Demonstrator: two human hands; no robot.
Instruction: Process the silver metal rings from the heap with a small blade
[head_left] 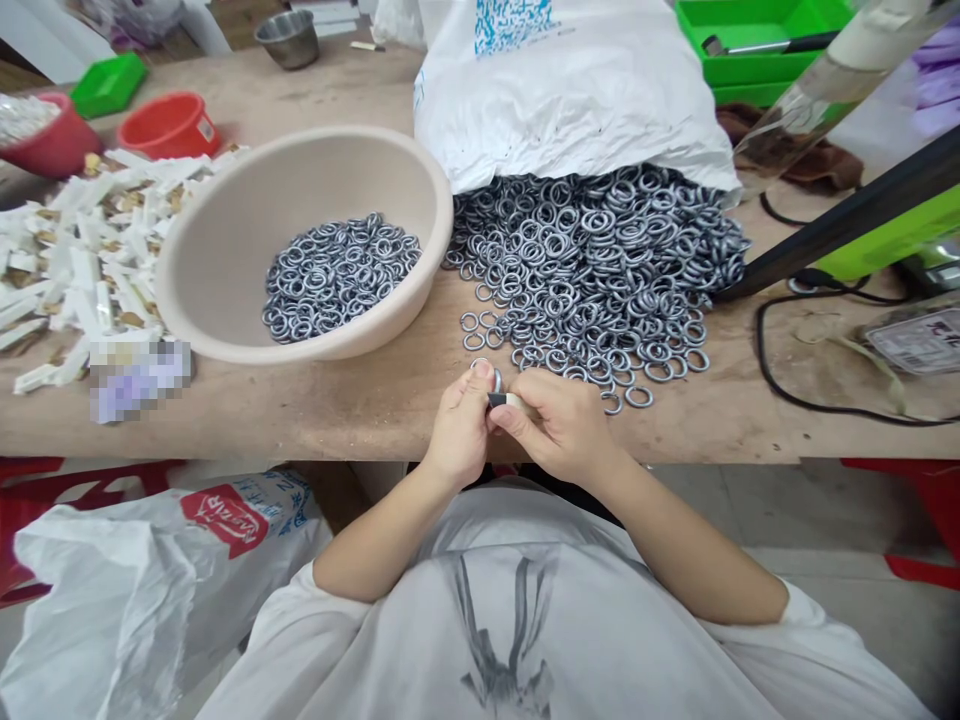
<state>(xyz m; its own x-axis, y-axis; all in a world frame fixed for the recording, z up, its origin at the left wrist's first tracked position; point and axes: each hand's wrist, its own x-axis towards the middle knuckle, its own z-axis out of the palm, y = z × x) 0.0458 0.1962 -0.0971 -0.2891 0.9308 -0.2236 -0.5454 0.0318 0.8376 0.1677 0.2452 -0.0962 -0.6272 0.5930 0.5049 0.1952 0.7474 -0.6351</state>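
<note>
Close to the table's front edge, my left hand (459,428) is closed on a grey metal ring (497,381), pinched under the thumb. My right hand (568,422) grips a small tool (516,401) with a pale handle and a dark, flat end. That dark end meets the fingers of my left hand beside the ring; whether it touches the ring I cannot tell. Just beyond both hands spreads a big heap of similar grey rings (592,270). To the left, a wide beige basin (217,240) holds a smaller pile of such rings (337,275).
A white sack (570,110) lies over the heap's far side. White strips (82,270) cover the table's left, near a red bowl (169,125). On the right are a slanting black bar (847,225), a cable (761,345) and a green tray (701,70).
</note>
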